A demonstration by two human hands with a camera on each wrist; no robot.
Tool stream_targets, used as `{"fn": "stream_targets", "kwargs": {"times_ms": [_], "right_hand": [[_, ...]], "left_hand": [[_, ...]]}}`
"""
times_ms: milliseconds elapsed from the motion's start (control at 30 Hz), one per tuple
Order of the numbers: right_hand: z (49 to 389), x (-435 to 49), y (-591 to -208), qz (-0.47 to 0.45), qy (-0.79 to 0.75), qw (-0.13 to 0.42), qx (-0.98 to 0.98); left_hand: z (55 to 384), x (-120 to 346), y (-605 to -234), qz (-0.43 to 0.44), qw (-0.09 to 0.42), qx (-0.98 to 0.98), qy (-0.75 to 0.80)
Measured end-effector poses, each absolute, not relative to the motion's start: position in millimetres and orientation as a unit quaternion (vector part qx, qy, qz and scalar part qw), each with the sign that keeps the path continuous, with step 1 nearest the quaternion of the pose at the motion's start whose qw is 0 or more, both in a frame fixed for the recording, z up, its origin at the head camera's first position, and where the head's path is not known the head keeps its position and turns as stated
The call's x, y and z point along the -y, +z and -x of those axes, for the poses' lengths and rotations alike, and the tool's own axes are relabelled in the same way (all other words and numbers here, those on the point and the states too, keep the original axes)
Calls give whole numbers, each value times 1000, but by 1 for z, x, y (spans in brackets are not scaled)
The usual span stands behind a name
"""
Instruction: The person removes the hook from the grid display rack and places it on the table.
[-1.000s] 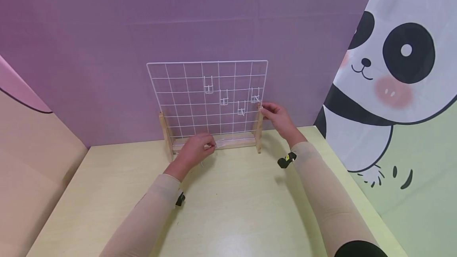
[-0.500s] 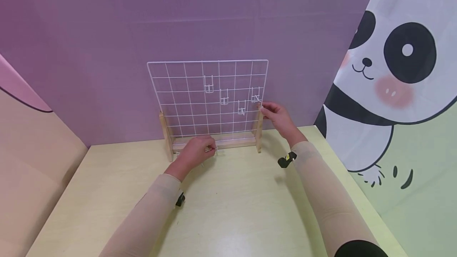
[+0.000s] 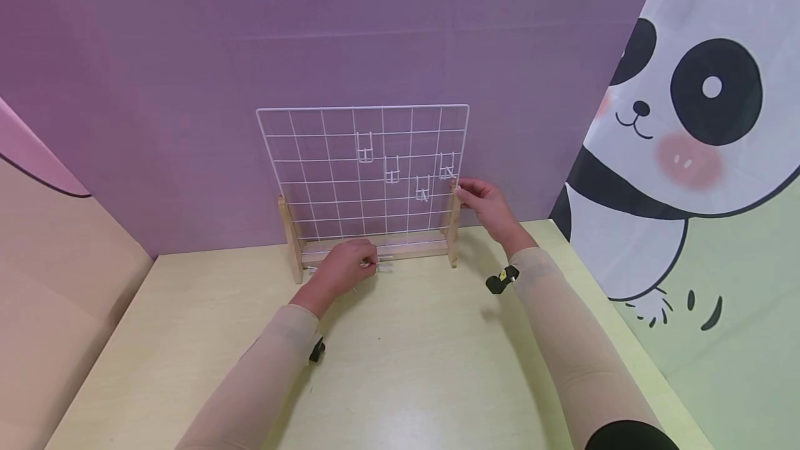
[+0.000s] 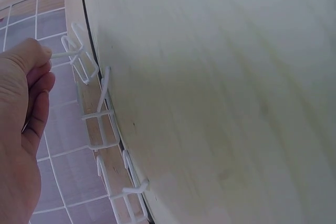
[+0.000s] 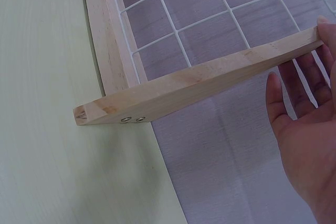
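Observation:
A white wire grid panel (image 3: 369, 189) stands upright in a wooden stand (image 3: 412, 250). My left hand (image 3: 346, 266) is low in front of the stand's base and pinches a white wire hook (image 4: 76, 55) between thumb and fingers. Beside it in the left wrist view, two more loose hooks, one nearer (image 4: 102, 124) and one lower (image 4: 127, 198), lie along the wooden base. My right hand (image 3: 492, 210) grips the top of the right wooden post (image 5: 210, 80), with fingers behind it. Several white hooks, among them the highest one (image 3: 365, 151), hang on the panel's right half.
The stand rests near the back edge of a pale wood table (image 3: 400, 360). A purple cloth backdrop (image 3: 187, 89) hangs close behind the panel. A panda-printed cloth (image 3: 656, 228) is at the right.
My left hand has moved slightly down, and the hook in it has dropped from the base's front toward the table. The right hand stays on the post.

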State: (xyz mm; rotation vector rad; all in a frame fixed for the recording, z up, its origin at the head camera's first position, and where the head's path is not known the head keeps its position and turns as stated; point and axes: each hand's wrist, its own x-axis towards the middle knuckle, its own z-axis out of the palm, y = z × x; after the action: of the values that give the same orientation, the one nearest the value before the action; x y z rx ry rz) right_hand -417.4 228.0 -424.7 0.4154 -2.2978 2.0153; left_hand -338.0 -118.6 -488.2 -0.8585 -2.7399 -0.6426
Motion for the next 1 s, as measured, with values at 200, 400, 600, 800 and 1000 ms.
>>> {"fn": "stream_targets", "kwargs": {"times_ms": [200, 400, 600, 800, 1000], "right_hand": [[417, -227, -425, -138, 656, 29, 742], [418, -226, -425, -142, 659, 29, 738], [417, -226, -424, -141, 659, 28, 738], [415, -226, -424, -144, 659, 30, 737], [416, -227, -424, -143, 657, 32, 739]], "left_hand": [[338, 117, -490, 289, 92, 929, -212], [339, 118, -491, 294, 68, 930, -210], [340, 120, -493, 306, 50, 924, -223], [339, 121, -495, 323, 58, 918, -225], [337, 122, -493, 317, 49, 918, -232]]}}
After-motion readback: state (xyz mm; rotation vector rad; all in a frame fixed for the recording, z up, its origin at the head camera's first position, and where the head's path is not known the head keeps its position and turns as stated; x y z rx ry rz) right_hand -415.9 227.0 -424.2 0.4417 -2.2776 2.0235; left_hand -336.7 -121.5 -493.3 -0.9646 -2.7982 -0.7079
